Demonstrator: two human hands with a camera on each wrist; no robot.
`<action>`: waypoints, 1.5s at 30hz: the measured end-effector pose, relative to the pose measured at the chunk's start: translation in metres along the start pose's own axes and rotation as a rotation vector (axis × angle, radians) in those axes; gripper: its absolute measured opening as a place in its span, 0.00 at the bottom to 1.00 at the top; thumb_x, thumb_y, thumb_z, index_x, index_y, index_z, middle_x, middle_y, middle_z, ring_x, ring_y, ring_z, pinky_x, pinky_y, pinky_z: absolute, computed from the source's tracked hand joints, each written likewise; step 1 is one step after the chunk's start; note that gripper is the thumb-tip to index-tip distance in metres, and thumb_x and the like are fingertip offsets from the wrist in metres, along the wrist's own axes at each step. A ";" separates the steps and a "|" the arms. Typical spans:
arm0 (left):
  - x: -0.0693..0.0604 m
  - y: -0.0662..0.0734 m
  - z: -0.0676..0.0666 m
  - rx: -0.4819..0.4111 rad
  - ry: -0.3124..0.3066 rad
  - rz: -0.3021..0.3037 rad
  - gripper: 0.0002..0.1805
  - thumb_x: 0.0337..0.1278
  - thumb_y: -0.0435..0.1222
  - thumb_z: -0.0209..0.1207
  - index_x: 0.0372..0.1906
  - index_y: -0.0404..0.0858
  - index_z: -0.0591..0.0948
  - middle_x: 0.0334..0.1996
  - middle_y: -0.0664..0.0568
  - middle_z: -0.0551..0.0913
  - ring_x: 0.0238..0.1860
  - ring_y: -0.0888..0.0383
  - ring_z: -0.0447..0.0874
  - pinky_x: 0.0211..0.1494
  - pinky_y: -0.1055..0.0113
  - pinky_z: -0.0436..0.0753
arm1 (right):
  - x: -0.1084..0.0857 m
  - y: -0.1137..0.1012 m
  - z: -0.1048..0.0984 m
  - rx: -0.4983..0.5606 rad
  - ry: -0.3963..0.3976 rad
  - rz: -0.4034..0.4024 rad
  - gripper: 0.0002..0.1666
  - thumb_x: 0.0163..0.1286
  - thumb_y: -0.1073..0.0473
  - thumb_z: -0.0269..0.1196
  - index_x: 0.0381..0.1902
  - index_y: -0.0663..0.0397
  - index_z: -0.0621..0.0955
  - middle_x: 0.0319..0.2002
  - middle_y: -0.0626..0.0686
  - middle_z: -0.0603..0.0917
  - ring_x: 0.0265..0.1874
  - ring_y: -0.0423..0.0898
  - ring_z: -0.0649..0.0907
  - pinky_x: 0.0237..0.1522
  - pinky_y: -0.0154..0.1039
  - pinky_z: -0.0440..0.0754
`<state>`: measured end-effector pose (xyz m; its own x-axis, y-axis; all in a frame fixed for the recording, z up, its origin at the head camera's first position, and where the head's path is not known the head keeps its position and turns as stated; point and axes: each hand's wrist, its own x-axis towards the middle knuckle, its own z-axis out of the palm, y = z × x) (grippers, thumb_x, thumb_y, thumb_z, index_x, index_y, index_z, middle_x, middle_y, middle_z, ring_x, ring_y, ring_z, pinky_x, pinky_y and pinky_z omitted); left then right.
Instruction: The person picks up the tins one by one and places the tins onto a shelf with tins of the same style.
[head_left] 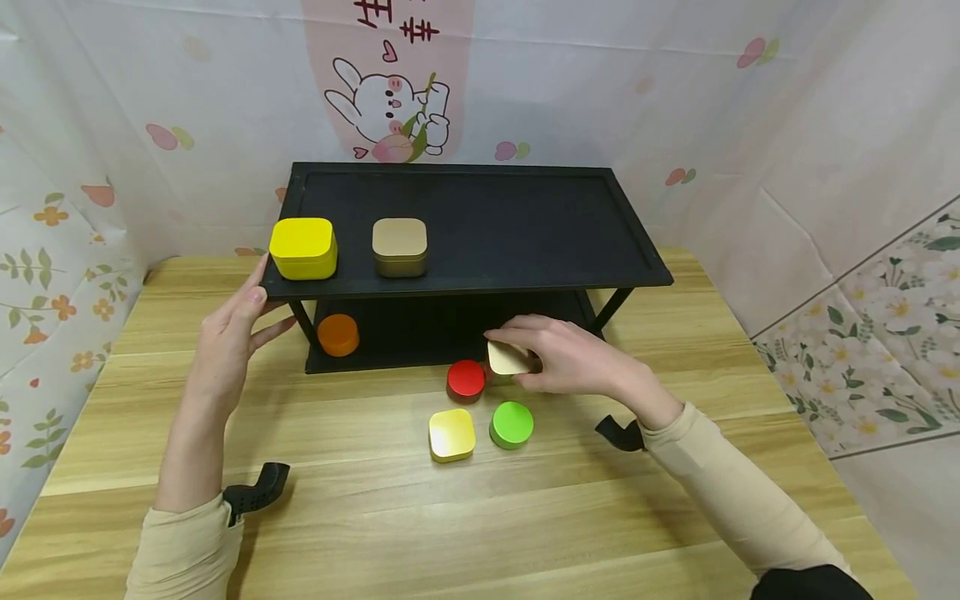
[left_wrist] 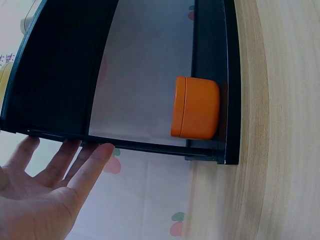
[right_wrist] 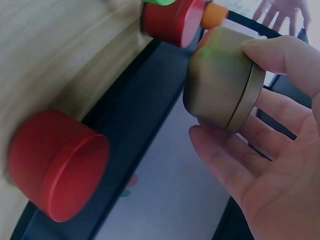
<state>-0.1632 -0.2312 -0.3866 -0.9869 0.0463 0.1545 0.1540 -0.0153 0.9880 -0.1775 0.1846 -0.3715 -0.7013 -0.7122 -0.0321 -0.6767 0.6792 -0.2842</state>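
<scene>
Take the green container [head_left: 512, 425] as the clock's centre; it sits on the wooden worktop [head_left: 375, 533], in front of the black two-tier shelf [head_left: 510, 225]. Just beside it at 9 o'clock stands a yellow rounded-square container [head_left: 452, 435], and between 10 and 11, a little farther off, a round red container [head_left: 466, 381].

At 1 o'clock is the right hand [head_left: 558, 358], gripping a beige container [head_left: 508, 358] between thumb and fingers, near the front edge of the lower tier [head_left: 405, 329] (whether it touches the tier, I cannot tell). The right wrist view also shows a second red container [right_wrist: 57, 165], well apart from the first, on the other side of the held one.

Off between 9 and 10 o'clock, the left hand [head_left: 228, 337] is open, its fingers extended and their tips against the shelf's end edge. An orange container [head_left: 338, 336] stands at 10, on the lower tier near that end.

Farther back, the upper tier bears a bright yellow box [head_left: 303, 248] at 10 o'clock, by its front corner, and a two-tone beige box [head_left: 400, 247] at 11. Behind hangs a printed cloth [head_left: 577, 92] (a cartoon rabbit [head_left: 390, 108] decorates it at 11).
</scene>
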 end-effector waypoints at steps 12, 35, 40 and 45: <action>0.001 0.000 0.001 0.002 0.002 -0.003 0.27 0.81 0.48 0.47 0.79 0.54 0.64 0.83 0.56 0.57 0.62 0.65 0.75 0.54 0.81 0.85 | -0.002 -0.016 -0.020 -0.062 0.025 -0.065 0.35 0.65 0.55 0.70 0.70 0.47 0.78 0.61 0.48 0.83 0.48 0.42 0.79 0.38 0.32 0.80; -0.001 0.000 0.000 -0.004 0.002 0.005 0.27 0.81 0.47 0.47 0.79 0.54 0.64 0.83 0.55 0.58 0.61 0.66 0.76 0.53 0.81 0.85 | -0.004 -0.039 -0.059 -0.042 0.122 -0.127 0.35 0.65 0.54 0.70 0.71 0.47 0.77 0.63 0.48 0.82 0.59 0.44 0.81 0.52 0.40 0.86; -0.001 0.000 0.000 -0.017 0.006 0.006 0.27 0.81 0.47 0.47 0.79 0.53 0.65 0.83 0.55 0.58 0.61 0.66 0.76 0.53 0.80 0.85 | -0.005 -0.040 -0.068 -0.038 0.147 -0.138 0.35 0.65 0.54 0.70 0.71 0.47 0.78 0.63 0.49 0.82 0.60 0.45 0.81 0.57 0.42 0.86; 0.000 0.000 0.000 -0.006 0.004 0.007 0.27 0.81 0.48 0.47 0.79 0.54 0.65 0.83 0.56 0.58 0.61 0.66 0.76 0.53 0.81 0.85 | -0.007 -0.041 -0.077 -0.040 0.185 -0.142 0.36 0.63 0.55 0.71 0.70 0.47 0.78 0.63 0.48 0.82 0.60 0.44 0.81 0.57 0.41 0.86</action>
<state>-0.1631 -0.2310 -0.3862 -0.9860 0.0426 0.1611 0.1603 -0.0217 0.9868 -0.1621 0.1755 -0.2854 -0.6250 -0.7590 0.1825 -0.7773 0.5837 -0.2347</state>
